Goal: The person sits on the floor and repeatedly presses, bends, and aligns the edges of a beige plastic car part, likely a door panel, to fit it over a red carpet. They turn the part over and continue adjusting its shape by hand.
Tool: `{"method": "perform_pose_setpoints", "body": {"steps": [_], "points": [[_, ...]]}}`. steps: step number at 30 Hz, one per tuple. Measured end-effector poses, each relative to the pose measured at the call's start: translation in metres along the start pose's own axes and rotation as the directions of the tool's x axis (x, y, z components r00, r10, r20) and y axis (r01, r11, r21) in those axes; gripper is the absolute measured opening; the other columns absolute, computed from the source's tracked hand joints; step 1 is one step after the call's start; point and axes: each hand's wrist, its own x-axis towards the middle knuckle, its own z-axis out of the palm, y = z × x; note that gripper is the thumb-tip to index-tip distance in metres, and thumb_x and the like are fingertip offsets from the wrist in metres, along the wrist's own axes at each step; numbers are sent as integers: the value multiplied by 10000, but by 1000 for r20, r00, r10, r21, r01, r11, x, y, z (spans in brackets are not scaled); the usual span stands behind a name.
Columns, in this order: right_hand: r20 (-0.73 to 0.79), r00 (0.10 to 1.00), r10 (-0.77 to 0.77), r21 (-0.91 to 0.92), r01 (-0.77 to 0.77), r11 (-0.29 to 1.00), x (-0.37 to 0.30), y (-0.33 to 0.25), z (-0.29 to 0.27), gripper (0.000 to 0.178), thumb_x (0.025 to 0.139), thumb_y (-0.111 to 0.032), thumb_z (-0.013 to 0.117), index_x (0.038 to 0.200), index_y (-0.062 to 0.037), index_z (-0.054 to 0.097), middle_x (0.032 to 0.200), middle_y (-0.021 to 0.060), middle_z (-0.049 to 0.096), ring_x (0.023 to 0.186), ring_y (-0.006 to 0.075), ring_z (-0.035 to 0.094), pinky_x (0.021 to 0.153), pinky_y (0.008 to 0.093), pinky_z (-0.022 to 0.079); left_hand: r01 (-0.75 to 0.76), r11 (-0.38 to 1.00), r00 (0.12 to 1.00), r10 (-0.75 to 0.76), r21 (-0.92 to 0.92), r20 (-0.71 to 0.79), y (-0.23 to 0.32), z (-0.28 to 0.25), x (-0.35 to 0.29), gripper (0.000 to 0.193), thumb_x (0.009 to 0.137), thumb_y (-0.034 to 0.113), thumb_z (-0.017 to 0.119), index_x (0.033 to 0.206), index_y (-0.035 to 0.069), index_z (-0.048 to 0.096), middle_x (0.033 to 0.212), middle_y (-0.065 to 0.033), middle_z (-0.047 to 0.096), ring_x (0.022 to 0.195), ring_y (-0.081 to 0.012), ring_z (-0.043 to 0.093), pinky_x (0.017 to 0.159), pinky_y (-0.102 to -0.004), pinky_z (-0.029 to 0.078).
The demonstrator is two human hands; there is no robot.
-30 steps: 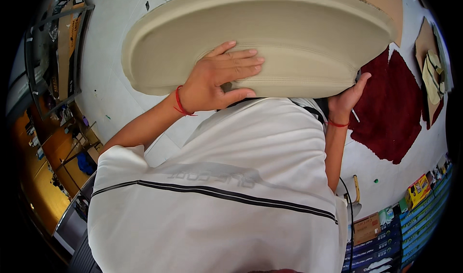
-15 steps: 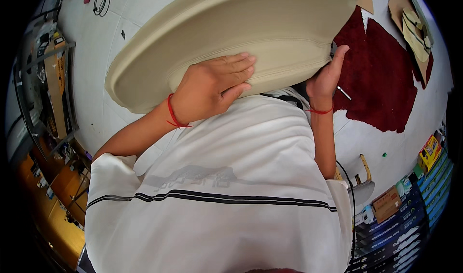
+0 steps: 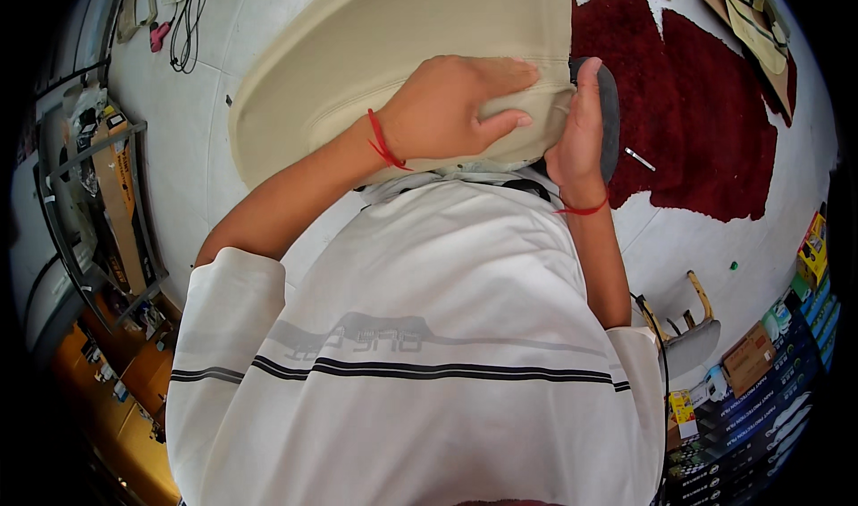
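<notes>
A large beige panel [image 3: 375,54], leather-like with stitched seams, lies across my lap and fills the upper middle of the head view. My left hand [image 3: 456,108] rests flat on its face near the right end, fingers stretched out and thumb apart. At that right end my right hand [image 3: 579,135] holds the panel's edge, thumb pointing up; its other fingers are hidden by the panel. A dark grey rounded piece [image 3: 609,126] shows just beyond the right hand; I cannot tell whether it is joined to the panel.
A dark red carpet piece [image 3: 688,122] lies on the pale floor to the right, with a small white stick [image 3: 640,159] on it. A stool [image 3: 693,336] and stacked boxes [image 3: 760,417] stand at lower right. Cables [image 3: 188,23] lie far left, above a metal rack [image 3: 147,202].
The panel has turned and its right end has shifted left, uncovering more carpet and the grey piece. My left hand has slid right and up along its face, nearer my right hand.
</notes>
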Motion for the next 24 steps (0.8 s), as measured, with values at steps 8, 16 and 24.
{"method": "perform_pose_setpoints", "body": {"steps": [8,16,24], "points": [[3,999,53,27,-53,998,1,-15,25,748,1101,-607,289,1466,14,487,1403,132,595,1273,210,597,1059,355,494,-21,964,998,36,-265,52,-16,-25,5,500,932,82,722,1418,46,613,1431,-128,639,1358,-303,583,1153,-391,441],[220,971,97,34,-107,994,-27,-31,49,617,1125,-490,365,1432,35,474,1350,117,602,1158,157,635,958,302,528,93,725,996,-58,-682,74,10,-55,8,502,935,61,641,1432,11,588,1426,-159,637,1364,-304,572,1178,-423,401],[513,853,100,-198,4,980,-21,-34,41,558,993,-53,655,1481,51,407,1354,97,590,1270,145,539,1051,326,470,-397,706,918,323,586,232,51,-141,57,423,840,165,746,1249,65,704,1363,-113,667,1325,-323,590,1106,-448,460]]}}
